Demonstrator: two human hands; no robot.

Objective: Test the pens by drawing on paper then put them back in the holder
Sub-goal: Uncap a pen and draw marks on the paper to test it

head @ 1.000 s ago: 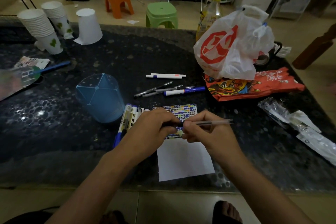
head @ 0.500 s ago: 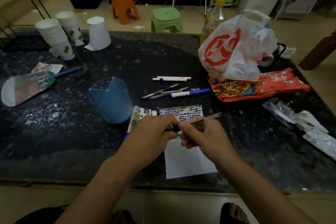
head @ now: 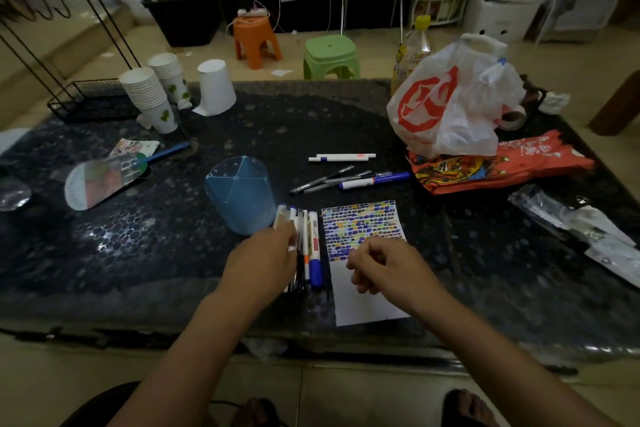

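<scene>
A blue see-through pen holder [head: 239, 196] stands on the dark table [head: 145, 246]. Right of it lies a row of several pens and markers [head: 313, 246], beside a white paper [head: 367, 302] whose upper half is covered in coloured marks. My left hand [head: 261, 265] rests at the left edge of that row, fingers closed on a thin pen with a clear cap [head: 282, 218]. My right hand [head: 382, 265] hovers over the paper, fingers curled with nothing in them. Farther back lie two white pens [head: 341, 158], thin dark pens [head: 323, 181] and a blue marker [head: 375, 180].
A white plastic bag [head: 450, 107] and a red packet [head: 509, 166] lie at the back right, with clear wrappers [head: 571, 218] at the right edge. Stacked paper cups [head: 152, 100] stand at the back left, and a hand fan [head: 100, 184] lies at the left.
Both hands held one thin pen over the paper. Now my left hand has carried it left to the row of pens, and my right hand has let go.
</scene>
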